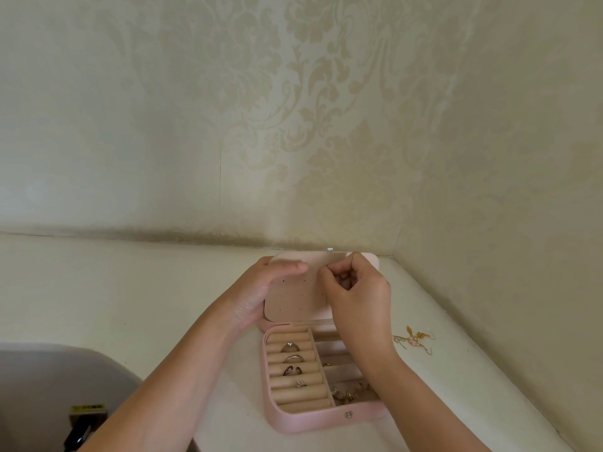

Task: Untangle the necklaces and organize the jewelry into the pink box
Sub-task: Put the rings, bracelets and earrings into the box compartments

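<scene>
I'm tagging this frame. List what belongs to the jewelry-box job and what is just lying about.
Job: pink box, its lid held by left hand, right hand pinching a tiny piece, rings, gold pieces inside, gold jewelry on the table.
Lying about: grey rounded surface, dark yellow-labelled object.

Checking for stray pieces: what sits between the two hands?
In the head view, only the open lid, its pink panel dotted with small holes, lies between the left hand and the right hand.
</scene>
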Demonstrator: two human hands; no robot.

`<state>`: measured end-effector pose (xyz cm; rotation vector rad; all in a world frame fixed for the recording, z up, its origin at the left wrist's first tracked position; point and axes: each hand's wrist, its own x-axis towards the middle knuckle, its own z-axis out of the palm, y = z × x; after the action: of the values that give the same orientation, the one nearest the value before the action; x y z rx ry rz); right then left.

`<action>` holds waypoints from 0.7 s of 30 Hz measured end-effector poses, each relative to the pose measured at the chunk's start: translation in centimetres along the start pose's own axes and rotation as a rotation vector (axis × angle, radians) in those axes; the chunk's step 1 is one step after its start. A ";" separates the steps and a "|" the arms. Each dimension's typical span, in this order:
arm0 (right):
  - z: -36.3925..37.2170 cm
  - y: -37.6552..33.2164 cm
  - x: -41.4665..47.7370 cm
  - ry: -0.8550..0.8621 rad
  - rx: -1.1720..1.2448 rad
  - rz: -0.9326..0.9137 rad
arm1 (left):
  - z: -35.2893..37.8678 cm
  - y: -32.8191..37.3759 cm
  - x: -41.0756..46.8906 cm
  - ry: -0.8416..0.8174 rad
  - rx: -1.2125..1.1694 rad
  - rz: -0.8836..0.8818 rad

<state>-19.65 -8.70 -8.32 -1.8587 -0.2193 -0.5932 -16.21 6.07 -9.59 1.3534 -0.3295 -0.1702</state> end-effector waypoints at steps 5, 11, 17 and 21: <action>-0.7 0.0 0.3 -0.041 0.059 0.000 | -0.1 -0.2 0.1 -0.010 -0.029 -0.006; -2.0 0.5 1.1 0.033 -0.117 -0.185 | -0.3 -0.3 0.3 0.012 -0.019 -0.032; -3.2 0.7 2.0 -0.125 -0.246 -0.292 | -0.5 -0.4 0.2 0.002 0.051 -0.069; -3.3 0.5 2.2 -0.168 -0.119 -0.263 | -0.5 -0.4 0.1 -0.010 0.048 -0.049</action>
<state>-18.58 -12.23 -6.77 -2.0122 -0.5569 -0.6405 -15.90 6.37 -10.07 1.4092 -0.3101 -0.2111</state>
